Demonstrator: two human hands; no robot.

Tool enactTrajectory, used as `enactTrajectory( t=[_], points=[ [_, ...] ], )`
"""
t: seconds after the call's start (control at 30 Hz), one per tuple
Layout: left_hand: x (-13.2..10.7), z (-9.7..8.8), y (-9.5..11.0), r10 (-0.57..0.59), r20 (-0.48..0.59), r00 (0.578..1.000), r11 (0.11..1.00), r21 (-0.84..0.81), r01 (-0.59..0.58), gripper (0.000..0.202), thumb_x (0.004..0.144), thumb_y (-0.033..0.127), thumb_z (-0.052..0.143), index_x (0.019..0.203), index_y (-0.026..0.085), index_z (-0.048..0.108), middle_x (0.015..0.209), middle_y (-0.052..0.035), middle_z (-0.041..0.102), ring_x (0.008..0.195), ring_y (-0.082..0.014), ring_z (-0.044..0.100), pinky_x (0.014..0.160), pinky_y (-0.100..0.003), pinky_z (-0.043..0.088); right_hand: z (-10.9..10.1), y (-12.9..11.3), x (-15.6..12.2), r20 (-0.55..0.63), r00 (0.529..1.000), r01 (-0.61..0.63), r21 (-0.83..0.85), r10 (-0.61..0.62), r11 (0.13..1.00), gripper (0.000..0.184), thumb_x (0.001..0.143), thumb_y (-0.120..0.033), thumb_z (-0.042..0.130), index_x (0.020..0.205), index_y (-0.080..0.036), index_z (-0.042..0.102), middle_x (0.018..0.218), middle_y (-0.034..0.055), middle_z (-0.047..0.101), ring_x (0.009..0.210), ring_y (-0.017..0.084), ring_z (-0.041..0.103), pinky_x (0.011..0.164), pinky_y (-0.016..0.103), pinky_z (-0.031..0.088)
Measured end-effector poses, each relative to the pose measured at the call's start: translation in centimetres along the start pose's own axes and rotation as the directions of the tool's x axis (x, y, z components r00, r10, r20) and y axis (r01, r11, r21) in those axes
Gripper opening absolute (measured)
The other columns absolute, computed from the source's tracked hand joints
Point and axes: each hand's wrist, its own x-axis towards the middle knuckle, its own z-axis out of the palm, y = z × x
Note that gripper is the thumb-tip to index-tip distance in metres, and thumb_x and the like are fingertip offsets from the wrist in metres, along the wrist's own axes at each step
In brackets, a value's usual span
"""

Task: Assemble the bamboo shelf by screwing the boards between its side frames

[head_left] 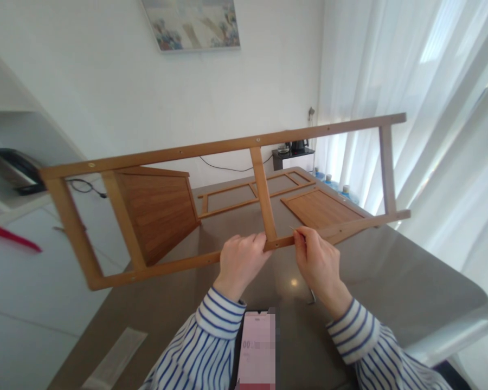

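The only writing stands on the phone (255, 352) at the lower edge of the view. Its pink screen shows pale digits that read "00" with a colon after them. The rest of that screen is blurred and cannot be read.

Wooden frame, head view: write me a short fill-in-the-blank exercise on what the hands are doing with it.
1. The left hand grips the ____ rail of the wooden frame.
2. The right hand pinches a thin tool at the rail that the ____ hand grips.
3. A second frame and a loose panel lie on the ____.
Missing words: lower; left; table.
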Motion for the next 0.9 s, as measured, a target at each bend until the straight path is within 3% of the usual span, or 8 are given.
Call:
enactTrajectory(
  t=[0.5, 0.8, 0.9],
  points=[
    [-0.1, 0.3, -0.2, 0.050, -0.049, 0.998, 0.998, 0.028, -0.049, 0.018, 0.081, 0.037, 0.063, 0.078, 0.019, 0.065, 0.072, -0.0029, 0.071, 0.067, -0.0240, 0.067, 0.059, -0.032, 0.040, -0.2, 0.2, -0.1, 0.008, 1.000, -0.027, 0.039, 0.027, 0.999, 0.018, 0.094, -0.028, 0.046, 0.093, -0.018, 0.061, 0.080, 0.0026, 0.071, 0.061, 0.014, 0.064, 0.055, 0.024, 0.039],
    [0.0, -0.1, 0.0, 0.037, -0.014, 0.999, 0.999, 0.020, -0.037, 0.016, 0.081, 0.034, 0.064, 0.080, 0.019, 0.066, 0.074, -0.0042, 0.071, 0.069, -0.0249, 0.068, 0.062, -0.032, 0.043, -1.3, 0.3, -0.5, 0.058, 0.997, -0.061, 0.297, 0.046, 0.953, 0.016, 0.092, -0.026, 0.049, 0.102, -0.019, 0.059, 0.101, 0.0063, 0.070, 0.078, 0.015, 0.068, 0.071, 0.025, 0.052],
    [0.0, 0.0, -0.1, 0.035, -0.007, 0.999, 0.999, 0.016, -0.035, 0.016, 0.080, 0.035, 0.065, 0.081, 0.019, 0.066, 0.074, -0.0046, 0.071, 0.069, -0.0256, 0.068, 0.062, -0.032, 0.044, -2.4, 0.0, -0.7, 0.022, 0.999, -0.042, 0.320, 0.037, 0.946, 0.013, 0.090, -0.024, 0.053, 0.099, -0.020, 0.060, 0.096, 0.0050, 0.070, 0.075, 0.014, 0.066, 0.070, 0.024, 0.052]
  ],
)
